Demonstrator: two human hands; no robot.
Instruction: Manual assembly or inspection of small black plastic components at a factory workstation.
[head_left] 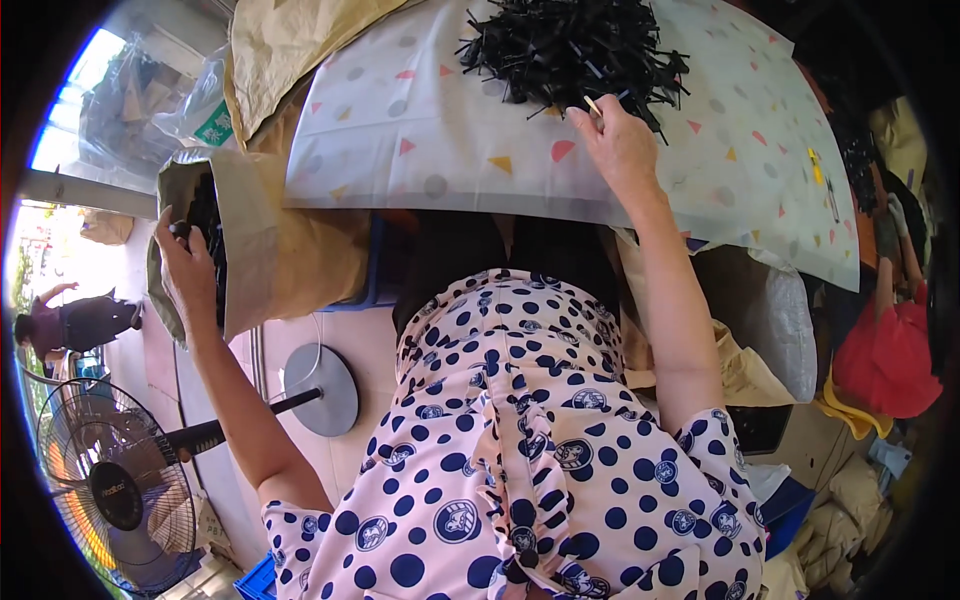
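Observation:
At the upper middle, a heap of small black parts with thin prongs lies on the patterned tablecloth. My right hand is at the heap's near edge, its fingers closed on a thin pale stick-like tool. What else those fingers may hold is hidden. Over to the left, my left hand is at the mouth of a brown paper sack. It has a small black part between thumb and fingers. More black pieces show inside the sack.
A yellow-handled tool lies at the table's right. Below my left arm stand a fan and a round grey base. A pale sack hangs under the table's right edge. A person in red sits far right; another person is far left.

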